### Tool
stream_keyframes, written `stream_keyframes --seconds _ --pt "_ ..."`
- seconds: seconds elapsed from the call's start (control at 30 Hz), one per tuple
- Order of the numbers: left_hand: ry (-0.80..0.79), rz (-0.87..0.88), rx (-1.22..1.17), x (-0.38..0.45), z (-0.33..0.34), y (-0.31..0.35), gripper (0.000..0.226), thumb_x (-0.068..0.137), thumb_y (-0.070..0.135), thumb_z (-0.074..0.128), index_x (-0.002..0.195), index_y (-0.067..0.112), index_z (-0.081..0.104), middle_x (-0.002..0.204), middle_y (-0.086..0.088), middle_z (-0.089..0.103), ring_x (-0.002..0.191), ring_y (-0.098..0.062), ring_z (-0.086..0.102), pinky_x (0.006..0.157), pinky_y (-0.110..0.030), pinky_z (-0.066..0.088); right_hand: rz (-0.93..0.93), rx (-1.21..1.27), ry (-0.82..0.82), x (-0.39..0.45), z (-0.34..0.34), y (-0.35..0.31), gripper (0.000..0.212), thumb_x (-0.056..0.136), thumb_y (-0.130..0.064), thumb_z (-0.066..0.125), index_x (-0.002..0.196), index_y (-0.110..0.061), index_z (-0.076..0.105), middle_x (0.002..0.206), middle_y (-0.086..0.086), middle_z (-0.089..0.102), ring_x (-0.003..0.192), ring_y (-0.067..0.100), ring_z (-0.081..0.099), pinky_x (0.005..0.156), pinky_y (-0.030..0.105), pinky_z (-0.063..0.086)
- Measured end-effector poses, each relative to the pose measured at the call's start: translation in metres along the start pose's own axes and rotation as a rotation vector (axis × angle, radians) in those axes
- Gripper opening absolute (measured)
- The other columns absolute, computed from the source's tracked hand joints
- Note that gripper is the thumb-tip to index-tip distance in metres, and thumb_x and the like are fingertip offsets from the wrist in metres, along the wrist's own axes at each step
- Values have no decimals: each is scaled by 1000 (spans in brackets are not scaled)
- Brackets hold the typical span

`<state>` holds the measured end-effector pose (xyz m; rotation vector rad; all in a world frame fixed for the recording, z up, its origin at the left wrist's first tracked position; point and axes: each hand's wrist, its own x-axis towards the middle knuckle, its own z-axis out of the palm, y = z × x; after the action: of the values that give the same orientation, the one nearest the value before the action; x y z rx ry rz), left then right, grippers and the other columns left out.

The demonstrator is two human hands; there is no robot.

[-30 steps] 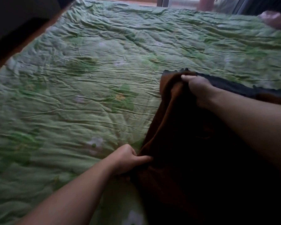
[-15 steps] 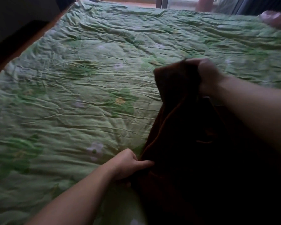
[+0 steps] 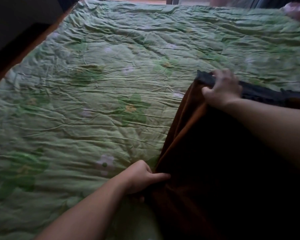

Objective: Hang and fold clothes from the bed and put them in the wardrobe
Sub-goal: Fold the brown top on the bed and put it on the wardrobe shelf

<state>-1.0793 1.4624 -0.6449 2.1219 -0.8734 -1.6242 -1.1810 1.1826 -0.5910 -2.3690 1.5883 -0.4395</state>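
A dark brown garment point(image 3: 206, 153) with a black trim along its far edge lies on the right side of the green bed point(image 3: 102, 101). My right hand point(image 3: 222, 89) grips the garment's far left corner at the black trim. Near the front, my left hand point(image 3: 142, 179) pinches the garment's left edge, thumb on top. The cloth between both hands forms a long raised fold. The garment's right and lower parts are in deep shadow under my right forearm.
The bed is covered with a wrinkled green quilt with flower prints. A dark wooden bed frame and dark furniture point(image 3: 16, 32) run along the left. A pinkish cloth point(image 3: 296, 9) lies at the far right corner. A window or door frame shows beyond the bed.
My right hand lifted the garment's far corner and has now brought it back down and to the right, stretching the edge flat. My left hand has kept its hold in place.
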Motion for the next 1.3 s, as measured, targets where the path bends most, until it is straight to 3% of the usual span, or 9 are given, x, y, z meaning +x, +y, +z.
stream_keyframes --seconds 0.13,0.27,0.43,0.67,0.83,0.9,1.0,1.2,1.3 --pt "-8 -6 -7 0 -1 0 53 74 57 71 47 14 54 46 -3 56 35 -18 52 37 -21 41 -380 -191 -239 -12 9 -37 28 87 -27 51 107 -27 69 122 7 64 113 30 57 90 34 44" --pt "-28 -11 -6 3 -3 -1 53 72 60 71 49 15 55 50 -4 58 37 -18 53 39 -22 44 -247 -488 -207 -5 14 -42 34 88 -37 52 107 -13 66 116 13 65 107 32 62 72 31 38" --pt "-40 -7 -4 6 -4 -3 53 71 61 71 49 15 53 48 -3 57 37 -18 54 39 -22 42 -124 -632 -210 13 12 -31 56 86 -60 52 109 -11 63 114 13 63 108 32 60 89 41 49" --pt "-38 -10 6 6 -6 -2 54 71 61 71 50 15 54 46 -4 56 35 -17 53 38 -20 41 187 -316 -324 14 20 -32 34 87 -16 54 119 -7 56 142 18 44 131 37 43 102 42 37" --pt "-37 -11 -10 7 -5 -2 54 71 59 72 45 16 53 43 -1 55 34 -16 52 37 -20 40 170 -392 -375 11 23 -38 63 87 -64 49 114 -8 59 125 13 55 122 35 51 94 41 41" --pt "-39 -12 -7 6 -6 -2 54 71 59 72 46 15 53 44 -3 55 34 -17 52 37 -19 40 166 -393 -426 10 29 -41 54 90 -51 51 117 -4 59 126 15 55 120 36 52 96 43 43" --pt "-45 -25 -10 6 -6 -1 54 71 60 72 48 15 53 46 -6 56 34 -17 52 37 -20 41 217 -209 -318 13 31 -40 32 89 -32 52 107 -7 60 122 16 59 113 35 58 89 36 46" --pt "-12 -24 1 7 -4 -2 55 68 62 73 47 15 52 48 -6 54 35 -18 50 38 -20 41 69 279 -280 9 48 -43 33 92 -44 49 112 -21 60 121 6 61 114 26 55 96 33 42" --pt "-5 -22 -3 7 -3 -1 55 69 60 73 48 14 53 46 -5 54 34 -18 49 37 -20 40 5 127 77 8 40 -21 47 85 -47 55 126 -24 51 136 8 45 128 28 41 104 43 32"
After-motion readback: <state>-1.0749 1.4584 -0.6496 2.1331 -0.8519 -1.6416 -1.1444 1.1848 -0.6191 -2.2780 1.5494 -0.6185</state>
